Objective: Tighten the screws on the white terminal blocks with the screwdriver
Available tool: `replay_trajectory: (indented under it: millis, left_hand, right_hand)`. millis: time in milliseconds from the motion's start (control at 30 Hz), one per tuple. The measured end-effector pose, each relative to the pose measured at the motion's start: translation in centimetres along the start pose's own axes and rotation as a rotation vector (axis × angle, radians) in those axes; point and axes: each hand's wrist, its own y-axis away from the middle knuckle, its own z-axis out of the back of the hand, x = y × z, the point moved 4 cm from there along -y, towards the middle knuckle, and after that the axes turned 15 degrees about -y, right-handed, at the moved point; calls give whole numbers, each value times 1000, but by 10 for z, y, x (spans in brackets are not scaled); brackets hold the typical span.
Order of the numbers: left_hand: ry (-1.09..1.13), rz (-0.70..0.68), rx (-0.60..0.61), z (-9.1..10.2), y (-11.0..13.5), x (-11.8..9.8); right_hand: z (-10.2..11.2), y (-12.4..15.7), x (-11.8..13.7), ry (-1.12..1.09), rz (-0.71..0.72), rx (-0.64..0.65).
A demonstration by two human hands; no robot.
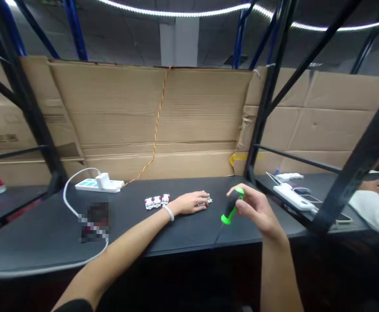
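Note:
A screwdriver [234, 203] with a black and bright green handle is gripped in my right hand [257, 210], held above the black tabletop. Its thin shaft slants down and to the left. My left hand [191, 203], with a white beaded band at the wrist, rests on the table with its fingers curled over a small white part [209, 199]. Most of that part is hidden beneath the fingers. Left of this hand, a row of three small white pieces [157, 201] with purple edges lies on the tabletop.
A white power strip [111, 185] with a plugged-in charger stands at the back left, its cable [66, 197] looping toward the front edge. Cardboard [121, 117] walls the back. Metal posts [259, 125] flank the table. At the right, another person's hand [376, 184] shows.

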Motion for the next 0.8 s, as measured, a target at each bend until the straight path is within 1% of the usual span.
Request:
replay_trajectory:
  millis: [133,233,300,367,400,433,467,533,567,633,700,767,800]
  left_hand:
    - [-1,14,16,0,1,-1]
    - [-23,41,32,7,0,-2]
    - [-63,81,34,20,0,1]
    - [-102,146,17,40,5,9]
    - [-124,240,-5,52,11,17]
    - [-141,342,12,63,20,27]
    - [-149,399,36,73,31,35]
    - [-147,468,105,89,59,48]
    - [-141,495,152,93,75,53]
    - [-130,524,241,97,106,57]
    - [-91,536,337,93,130,55]
    - [-49,533,368,88,142,48]
    - [-40,529,361,86,143,44]
  right_hand:
    - [2,0,-2,2,7,8]
    - [7,1,-7,-11,19,3]
    - [12,2,-9,-17,47,-38]
    - [17,2,-9,-39,91,-103]
    - [18,3,-7,-61,116,-140]
    - [19,3,-6,-91,143,-177]
    - [19,3,-4,-120,164,-209]
    - [18,2,-1,-162,197,-268]
    - [18,1,0,-171,208,-294]
    - [16,0,0,-185,218,-339]
    - [13,-2,-3,-191,220,-367]
    - [10,-3,-6,-173,216,-376]
    - [8,-4,-7,-156,212,-372]
